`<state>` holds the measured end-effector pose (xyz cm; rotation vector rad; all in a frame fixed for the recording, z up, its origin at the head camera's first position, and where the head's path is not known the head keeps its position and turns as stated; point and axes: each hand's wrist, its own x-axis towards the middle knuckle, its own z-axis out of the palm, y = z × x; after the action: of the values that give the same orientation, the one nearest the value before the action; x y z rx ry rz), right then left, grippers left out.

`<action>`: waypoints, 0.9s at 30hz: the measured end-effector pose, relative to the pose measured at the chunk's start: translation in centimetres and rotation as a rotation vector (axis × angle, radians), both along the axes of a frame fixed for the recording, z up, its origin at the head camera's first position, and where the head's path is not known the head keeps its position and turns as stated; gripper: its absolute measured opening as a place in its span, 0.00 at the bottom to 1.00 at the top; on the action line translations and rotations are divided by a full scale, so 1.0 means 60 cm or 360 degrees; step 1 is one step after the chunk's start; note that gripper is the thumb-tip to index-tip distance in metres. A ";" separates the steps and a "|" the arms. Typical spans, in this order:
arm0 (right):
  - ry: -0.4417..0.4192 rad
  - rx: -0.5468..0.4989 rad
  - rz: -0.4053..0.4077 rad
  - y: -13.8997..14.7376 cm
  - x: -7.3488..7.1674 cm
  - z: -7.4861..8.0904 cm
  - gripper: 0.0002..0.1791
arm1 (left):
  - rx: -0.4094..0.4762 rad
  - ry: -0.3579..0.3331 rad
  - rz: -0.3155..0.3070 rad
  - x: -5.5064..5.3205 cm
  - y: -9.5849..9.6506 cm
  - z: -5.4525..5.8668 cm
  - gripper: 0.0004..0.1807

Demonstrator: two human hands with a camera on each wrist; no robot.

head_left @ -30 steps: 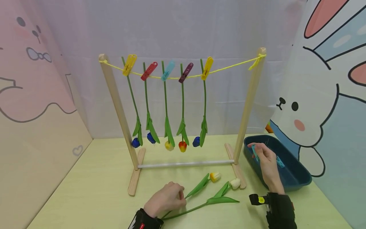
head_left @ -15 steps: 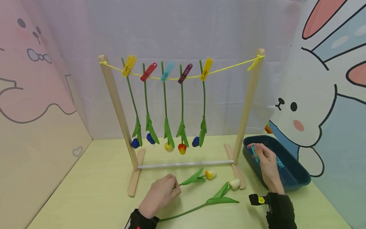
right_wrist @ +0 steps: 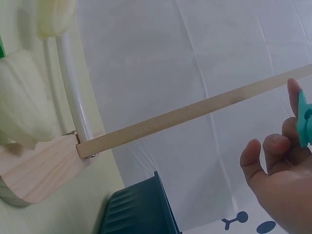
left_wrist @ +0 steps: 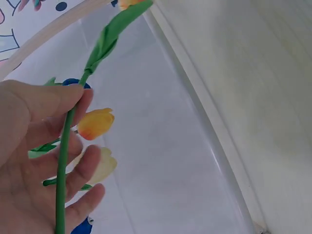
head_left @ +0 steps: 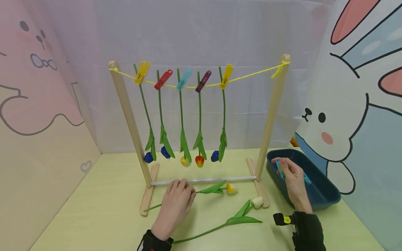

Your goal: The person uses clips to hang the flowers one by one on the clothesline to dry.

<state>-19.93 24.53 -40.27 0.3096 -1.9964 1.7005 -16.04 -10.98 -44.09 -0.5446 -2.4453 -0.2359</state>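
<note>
My left hand (head_left: pixel 176 202) pinches the green stem of a yellow-orange artificial tulip (head_left: pixel 231 188) between thumb and index finger, low in front of the rack. In the left wrist view the stem (left_wrist: pixel 61 180) runs across the palm, and the other fingers are spread loosely. Over the near side of a dark teal bin (head_left: pixel 326 200), my right hand (head_left: pixel 294 179) holds a turquoise clothespin (head_left: pixel 279 168), also at the edge of the right wrist view. A white tulip (head_left: pixel 257 202) lies on the table between the hands, its stem pointing toward the front left.
A wooden rack (head_left: pixel 272 118) carries a yellow string (head_left: pixel 251 75) with several tulips clipped upside down, such as one under a purple clothespin (head_left: pixel 203 81). A white bar (head_left: pixel 207 180) joins its feet. Another turquoise clothespin (head_left: pixel 307 179) lies in the bin.
My left hand has lifted the yellow-orange tulip and moved it away from me toward the rack, apart from the white tulip. The right hand stays over the bin with its clothespin.
</note>
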 end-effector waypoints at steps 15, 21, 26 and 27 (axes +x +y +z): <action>-0.0014 0.0021 -0.0115 0.002 0.002 -0.001 0.16 | 0.0335 0.0383 -0.0102 -0.008 -0.003 0.017 0.05; -0.0028 -0.0033 -0.0169 0.002 0.003 0.000 0.15 | 0.0404 0.0475 -0.0079 -0.008 -0.007 0.020 0.20; -0.0047 -0.0012 -0.0199 0.003 0.002 -0.001 0.16 | 0.0467 0.0598 -0.0074 -0.007 -0.007 0.022 0.10; -0.0050 -0.0009 -0.0200 0.003 0.001 -0.001 0.16 | 0.0477 0.0619 -0.0073 -0.007 -0.006 0.022 0.07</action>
<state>-19.86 24.70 -40.30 0.1529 -1.9893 1.6416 -16.46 -11.36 -42.76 -0.4638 -1.9782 -0.4611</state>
